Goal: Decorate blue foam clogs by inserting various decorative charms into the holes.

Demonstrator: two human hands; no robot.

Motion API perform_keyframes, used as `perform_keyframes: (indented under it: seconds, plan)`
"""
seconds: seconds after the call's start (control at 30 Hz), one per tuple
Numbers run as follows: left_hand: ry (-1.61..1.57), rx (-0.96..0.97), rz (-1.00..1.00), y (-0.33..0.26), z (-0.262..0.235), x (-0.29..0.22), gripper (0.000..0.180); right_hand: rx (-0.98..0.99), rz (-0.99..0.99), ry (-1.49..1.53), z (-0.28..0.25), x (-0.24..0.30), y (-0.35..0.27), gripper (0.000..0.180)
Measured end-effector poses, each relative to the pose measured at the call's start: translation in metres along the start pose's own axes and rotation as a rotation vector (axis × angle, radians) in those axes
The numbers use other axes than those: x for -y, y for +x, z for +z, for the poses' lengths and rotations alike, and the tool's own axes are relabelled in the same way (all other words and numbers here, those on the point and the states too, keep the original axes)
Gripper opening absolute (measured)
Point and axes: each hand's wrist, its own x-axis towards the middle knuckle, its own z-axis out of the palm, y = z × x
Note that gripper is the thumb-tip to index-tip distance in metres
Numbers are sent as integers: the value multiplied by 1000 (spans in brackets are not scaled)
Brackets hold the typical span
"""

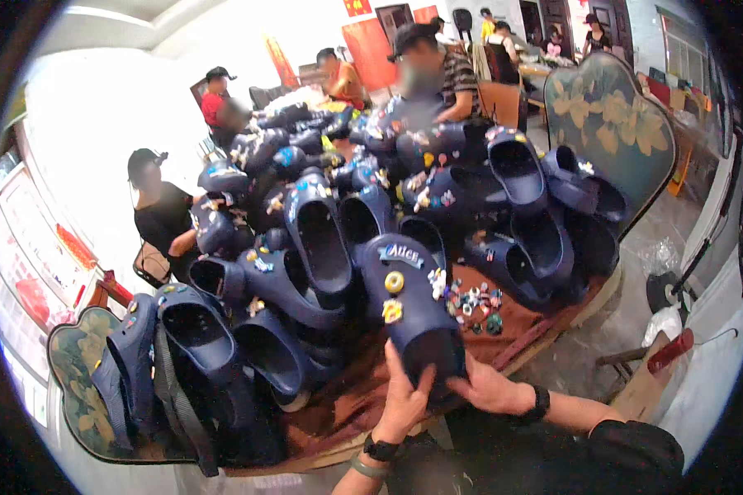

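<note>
A navy clog [398,285] is held up in front of me, its toe pointing away. Charms sit on its upper: a lettered blue banner [402,254], a yellow ring [395,283], a yellow figure [392,311] and a white figure [437,283]. My left hand [404,389] grips the heel end from the left, thumb at the opening. From the right, my right hand [492,386] closes on the same end. Behind the clog, at its right, small loose charms [476,305] lie in a pile on the reddish-brown cloth [512,351].
Many decorated navy clogs [318,235] are heaped across the table, with more clogs [198,330] at the near left. Floral padded boards [607,124] stand at both ends. Several people [158,206] sit or stand around the far side. A stool [644,359] is on the right floor.
</note>
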Motion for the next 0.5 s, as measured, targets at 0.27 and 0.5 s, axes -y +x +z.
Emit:
perform_keyframes:
  seconds: [0.27,0.5]
  plan:
    - [126,109,-412,-52,-90,23,43,42,26,-30,-30,-29,40,22]
    - [633,-183,-12,-49,-64,-2,10,486,-421,22,11,-84,89,50]
